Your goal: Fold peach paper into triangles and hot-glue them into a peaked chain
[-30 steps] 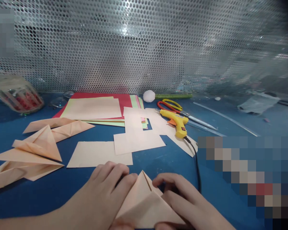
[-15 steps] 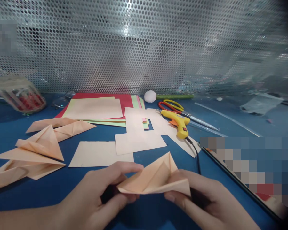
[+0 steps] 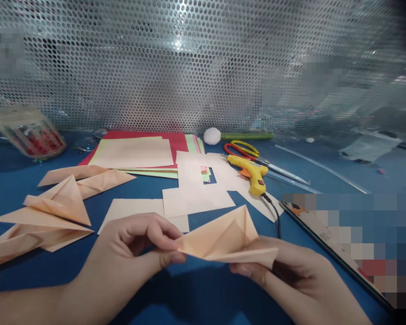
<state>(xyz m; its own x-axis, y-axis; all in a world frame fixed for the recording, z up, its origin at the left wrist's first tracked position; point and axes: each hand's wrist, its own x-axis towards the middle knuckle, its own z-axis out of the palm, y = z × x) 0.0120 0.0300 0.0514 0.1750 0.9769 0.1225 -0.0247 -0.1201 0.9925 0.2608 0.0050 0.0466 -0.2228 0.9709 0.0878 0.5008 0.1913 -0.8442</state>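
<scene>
A peach folded paper piece (image 3: 223,239) is held between my two hands above the blue table. My left hand (image 3: 138,248) pinches its left corner between thumb and forefinger. My right hand (image 3: 297,271) is closed around its right end, the thumb below the front edge and the other fingers partly hidden behind the paper. An upright pointed flap stands at the back of the piece. Similar folded paper pieces (image 3: 67,198) lie in a loose group to the left. Flat cream paper sheets (image 3: 198,201) are spread just beyond my hands.
A yellow glue gun (image 3: 252,174) rests on the sheets, its cord trailing toward me. Behind it are scissors (image 3: 240,149) and a white ball (image 3: 212,136). A coloured paper stack (image 3: 131,151) and a glass jar (image 3: 30,135) stand farther back. At right lies a partly blurred flat device (image 3: 328,234).
The paper piece has risen slightly and shifted right. My left hand has moved up, now pinching the piece at its left corner; my right hand keeps its grip.
</scene>
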